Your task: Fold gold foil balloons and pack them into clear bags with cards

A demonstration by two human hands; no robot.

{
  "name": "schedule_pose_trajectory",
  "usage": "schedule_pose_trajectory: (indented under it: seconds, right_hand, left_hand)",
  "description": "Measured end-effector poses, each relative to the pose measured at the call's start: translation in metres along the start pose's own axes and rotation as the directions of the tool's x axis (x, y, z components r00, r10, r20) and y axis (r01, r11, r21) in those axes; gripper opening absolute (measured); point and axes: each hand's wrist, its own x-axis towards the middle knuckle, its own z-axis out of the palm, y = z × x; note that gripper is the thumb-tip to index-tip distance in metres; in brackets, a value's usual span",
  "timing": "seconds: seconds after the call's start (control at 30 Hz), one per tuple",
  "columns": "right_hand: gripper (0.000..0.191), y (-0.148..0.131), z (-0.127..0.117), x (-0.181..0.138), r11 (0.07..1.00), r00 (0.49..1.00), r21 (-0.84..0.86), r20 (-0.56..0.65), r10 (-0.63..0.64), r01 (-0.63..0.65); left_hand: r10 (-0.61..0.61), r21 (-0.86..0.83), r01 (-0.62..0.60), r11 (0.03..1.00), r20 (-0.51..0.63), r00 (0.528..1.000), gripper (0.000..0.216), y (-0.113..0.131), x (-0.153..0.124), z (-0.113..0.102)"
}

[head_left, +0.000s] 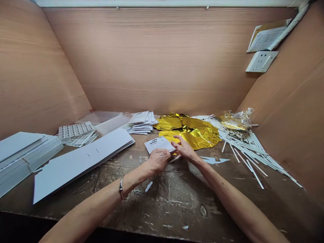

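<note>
My left hand (160, 158) is closed on the lower edge of a white printed card (157, 144) with a barcode, held low over the table. At the card's right edge is my right hand (185, 148), its fingers apart; whether they touch the card is unclear. Beneath the hands a pale strip partly shows. Just behind them lie gold foil balloons (202, 133), flat and crinkled. A stack of similar white printed cards (142, 121) rests behind and to the left.
Long white folded sheets (83, 162) and a banded bundle in clear plastic (30, 152) lie left, near printed sticker sheets (76, 131). White sticks (253, 152) spread at right beside a clear bag (235, 119). Wooden panels (162, 60) enclose the table; a socket (262, 61) is on the right.
</note>
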Motion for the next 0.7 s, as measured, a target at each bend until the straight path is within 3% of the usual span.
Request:
schedule_pose_trajectory:
  seconds: [0.1, 0.2, 0.33, 0.4, 0.47, 0.57, 0.63, 0.7]
  right_hand:
    - [0.036, -0.001, -0.014, -0.017, 0.943, 0.974, 0.296, 0.211, 0.088, -0.149]
    - [0.022, 0.0, -0.012, -0.022, 0.89, 0.964, 0.387, 0.202, 0.171, -0.239]
    - [0.021, 0.003, 0.006, -0.016, 0.911, 0.977, 0.353, 0.051, 0.207, -0.212]
    - [0.016, 0.003, 0.011, -0.016, 0.914, 0.984, 0.365, 0.045, 0.173, -0.177]
    - [0.01, 0.003, 0.009, -0.02, 0.904, 0.98, 0.392, 0.159, 0.117, -0.171]
    - [0.01, 0.005, 0.004, -0.025, 0.91, 0.93, 0.366, 0.364, 0.053, -0.195]
    - [0.016, 0.008, 0.002, -0.026, 0.944, 0.907, 0.282, 0.418, 0.041, -0.172]
    - [0.016, 0.012, 0.004, -0.024, 0.991, 0.912, 0.124, 0.41, -0.012, -0.043]
  left_hand:
    - [-0.014, 0.064, 0.013, 0.998, 0.02, 1.0, 0.024, -0.008, -0.003, -0.001]
    - [0.004, 0.104, -0.01, 0.995, 0.06, 0.998, 0.022, -0.009, -0.005, 0.002]
    - [0.007, 0.104, -0.013, 0.995, 0.061, 0.998, 0.021, -0.007, -0.007, 0.01]
    - [-0.011, 0.105, 0.005, 0.995, 0.062, 0.998, 0.021, -0.009, -0.01, 0.01]
    - [-0.009, 0.094, 0.002, 0.996, 0.075, 0.997, 0.021, -0.013, -0.014, 0.006]
    - [-0.003, 0.021, 0.001, 1.0, 0.089, 0.996, 0.027, -0.024, -0.017, 0.0]
    - [-0.014, -0.06, 0.014, 0.998, 0.009, 1.0, 0.041, -0.033, -0.013, 0.002]
    - [-0.035, -0.115, 0.023, 0.993, -0.11, 0.993, 0.048, -0.041, -0.005, 0.013]
